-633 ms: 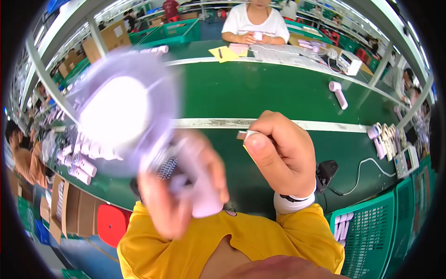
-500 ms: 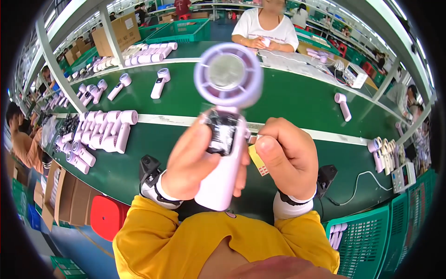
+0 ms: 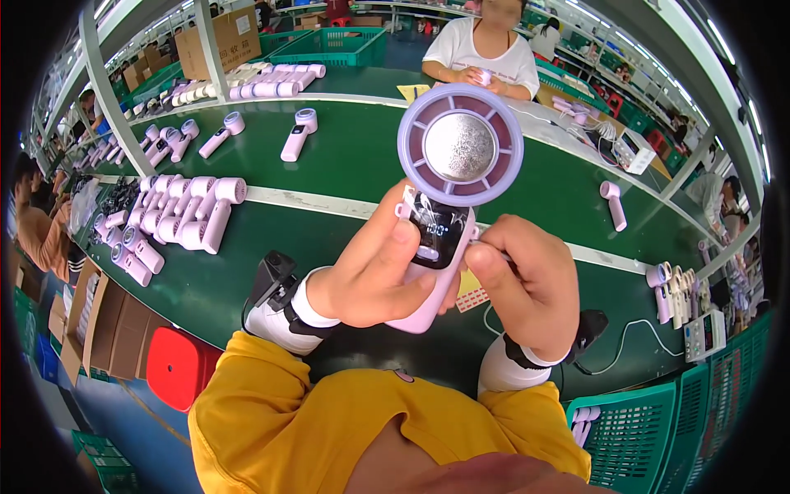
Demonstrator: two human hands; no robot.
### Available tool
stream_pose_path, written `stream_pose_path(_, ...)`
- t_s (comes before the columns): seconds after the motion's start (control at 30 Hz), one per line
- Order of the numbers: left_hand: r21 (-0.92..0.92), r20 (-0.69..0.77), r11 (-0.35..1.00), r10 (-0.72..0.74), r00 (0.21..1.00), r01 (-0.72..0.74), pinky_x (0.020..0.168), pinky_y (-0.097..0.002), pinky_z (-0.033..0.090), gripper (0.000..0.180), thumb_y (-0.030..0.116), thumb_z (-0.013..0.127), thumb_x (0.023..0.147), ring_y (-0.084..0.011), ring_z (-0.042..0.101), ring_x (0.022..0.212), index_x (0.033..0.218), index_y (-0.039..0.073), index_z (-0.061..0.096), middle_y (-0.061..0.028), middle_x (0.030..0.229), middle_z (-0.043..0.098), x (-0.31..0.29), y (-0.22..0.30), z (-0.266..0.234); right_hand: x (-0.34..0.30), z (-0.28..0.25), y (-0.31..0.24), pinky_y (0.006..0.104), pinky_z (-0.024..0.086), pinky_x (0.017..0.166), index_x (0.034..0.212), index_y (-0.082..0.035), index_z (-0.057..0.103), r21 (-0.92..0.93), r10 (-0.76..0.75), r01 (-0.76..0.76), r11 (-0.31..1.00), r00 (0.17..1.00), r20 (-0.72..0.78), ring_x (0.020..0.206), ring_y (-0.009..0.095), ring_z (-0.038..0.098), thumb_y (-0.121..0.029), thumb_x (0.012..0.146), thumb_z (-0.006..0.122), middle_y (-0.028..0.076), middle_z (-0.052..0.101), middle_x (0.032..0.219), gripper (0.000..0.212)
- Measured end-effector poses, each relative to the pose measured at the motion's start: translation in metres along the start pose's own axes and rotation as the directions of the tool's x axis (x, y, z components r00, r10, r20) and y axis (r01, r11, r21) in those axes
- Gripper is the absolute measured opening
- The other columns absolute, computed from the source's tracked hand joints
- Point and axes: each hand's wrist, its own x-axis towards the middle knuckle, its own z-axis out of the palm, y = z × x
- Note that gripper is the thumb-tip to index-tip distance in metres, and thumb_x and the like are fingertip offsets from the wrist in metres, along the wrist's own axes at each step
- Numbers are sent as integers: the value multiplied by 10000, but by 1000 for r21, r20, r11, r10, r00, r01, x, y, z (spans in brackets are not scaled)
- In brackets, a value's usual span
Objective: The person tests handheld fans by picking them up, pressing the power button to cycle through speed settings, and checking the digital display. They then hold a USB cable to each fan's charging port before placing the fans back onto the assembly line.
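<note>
A lilac handheld fan (image 3: 461, 146) with a round ringed head and a silver centre stands upright before me, tilted slightly right. My left hand (image 3: 370, 263) wraps its pink handle, thumb beside the black display (image 3: 439, 230), where small lit characters show. Against the handle's right side, my right hand (image 3: 527, 276) is closed in a pinch; what its fingertips grip is hidden. A yellow card (image 3: 473, 295) with small red squares shows between the handle and my right palm. Whether that hand holds it, I cannot tell. Part of a thin white cable curves below the card.
Many lilac fans (image 3: 189, 210) lie in rows at left on the green bench (image 3: 329, 185). At right are a small meter box (image 3: 704, 335) and upright fans (image 3: 675, 288). A green crate (image 3: 634, 428) and red stool (image 3: 177, 366) flank me. Opposite sits a co-worker (image 3: 485, 58).
Both hands and the fan have shifted right, the fan most. Its head is now sharp instead of blurred, and lit characters show on the display. The yellow card sits slightly lower, partly behind the handle.
</note>
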Motion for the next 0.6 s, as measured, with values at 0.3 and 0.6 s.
stream_pose_path(0.3,116,-12,989,94,995,-92,662,-279,430,686,-39,411,721,-170,496,758,1295,-4,36,-149,1009,447,1,-3,-3,7,10,3,242,390,481,724,-16,515,104,46,-44,994,999,-15,518,138,519,-107,830,501,41,538,595,141)
stream_pose_path(0.6,340,-49,915,249,967,-218,582,-259,415,649,-16,416,733,-135,481,678,1295,20,94,-105,934,468,0,-8,6,1,5,-2,198,358,479,756,-8,533,165,173,-170,971,985,-4,512,66,450,-117,830,521,28,546,611,132)
